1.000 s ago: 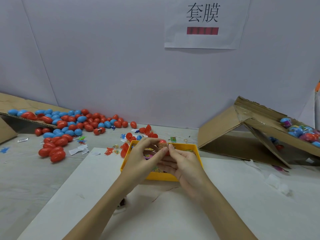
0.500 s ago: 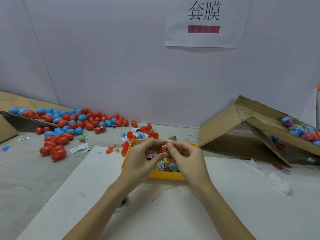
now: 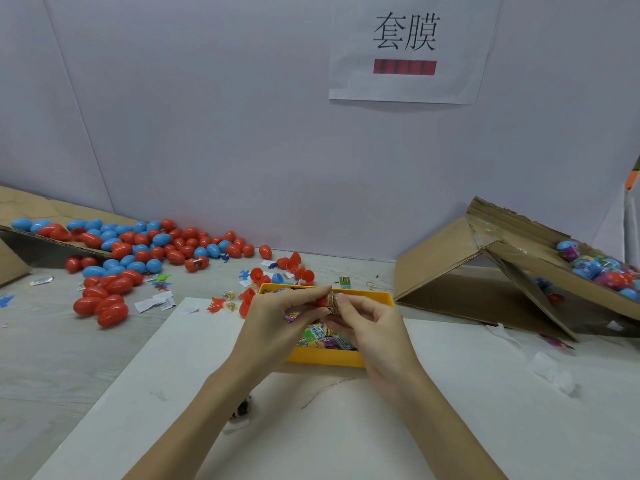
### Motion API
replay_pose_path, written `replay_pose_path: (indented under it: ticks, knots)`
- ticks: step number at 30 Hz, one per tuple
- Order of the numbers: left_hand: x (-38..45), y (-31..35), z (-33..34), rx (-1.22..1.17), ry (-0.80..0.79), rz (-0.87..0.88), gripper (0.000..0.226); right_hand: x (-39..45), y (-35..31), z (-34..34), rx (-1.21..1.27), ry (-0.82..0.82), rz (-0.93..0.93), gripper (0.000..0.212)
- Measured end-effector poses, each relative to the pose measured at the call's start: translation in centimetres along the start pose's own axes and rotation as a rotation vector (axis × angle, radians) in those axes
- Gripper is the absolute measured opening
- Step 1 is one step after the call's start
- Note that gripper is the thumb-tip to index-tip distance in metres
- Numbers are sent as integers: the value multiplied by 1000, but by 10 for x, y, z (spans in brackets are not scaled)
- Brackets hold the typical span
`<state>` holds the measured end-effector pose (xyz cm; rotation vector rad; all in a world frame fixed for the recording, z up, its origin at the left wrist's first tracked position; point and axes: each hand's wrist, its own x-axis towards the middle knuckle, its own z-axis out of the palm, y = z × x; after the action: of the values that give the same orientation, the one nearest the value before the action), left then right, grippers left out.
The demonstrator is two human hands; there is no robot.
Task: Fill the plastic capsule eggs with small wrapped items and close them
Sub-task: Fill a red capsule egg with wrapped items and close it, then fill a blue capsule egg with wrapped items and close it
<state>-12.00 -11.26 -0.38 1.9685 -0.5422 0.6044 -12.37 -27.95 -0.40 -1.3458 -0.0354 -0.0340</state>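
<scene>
White board covers the near worktop, and both forearms reach over it to the middle of the view. The left hand pinches a red egg half between thumb and forefinger; the right hand pinches a small wrapped item against the open end of that half. By the look of it the item is being pushed into the shell, so this egg is in the filling step and not yet closed. Each hand's grip is closed on its own piece, and the two pieces touch just above the yellow tray.

The tray lies under the hands and holds more wrapped items in bright colours, so stock is left. Just behind the tray, loose red halves and paper scraps lie on the worktop, seemingly shells waiting to be filled.

Farther left, a large heap of red and blue eggs spills from a cardboard flap onto the worktop. They look whole; whether they are filled I cannot tell. At the far right, a tipped cardboard box carries wrapped-looking coloured eggs on its sloping flap, possibly finished ones.

Judging from these piles, the task is well under way, with many eggs possibly still to do.
</scene>
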Motion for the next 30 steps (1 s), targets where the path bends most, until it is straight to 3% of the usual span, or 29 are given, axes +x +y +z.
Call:
replay_pose_path:
  ticks: [6, 12, 17, 20, 22, 24, 26, 30]
  knots:
    - [0, 1, 2, -8, 14, -9, 38, 1, -1, -2, 142, -50, 83, 23]
    - [0, -3, 2, 45, 10, -8, 32, 1, -1, -3, -29, -64, 54, 24]
    - [-1, -7, 0, 12, -38, -8, 45, 3, -6, -8, -157, -81, 16, 27]
    - [-1, -6, 3, 60, -38, -44, 53, 22, -32, -20, 227, -85, 60, 25]
    - [1, -9, 2, 110, -4, -47, 39, 39, -66, -40, 664, -72, 43, 25]
    - [2, -13, 1, 149, 19, -49, 23, 55, -95, -64, 903, 55, -62, 27]
    - [2, -16, 1, 166, 26, -62, 17, 63, -103, -78, 928, 132, -114, 34]
    - [3, -19, 0, 238, 26, -103, 15, 59, -68, -75, 578, 100, 31, 32]
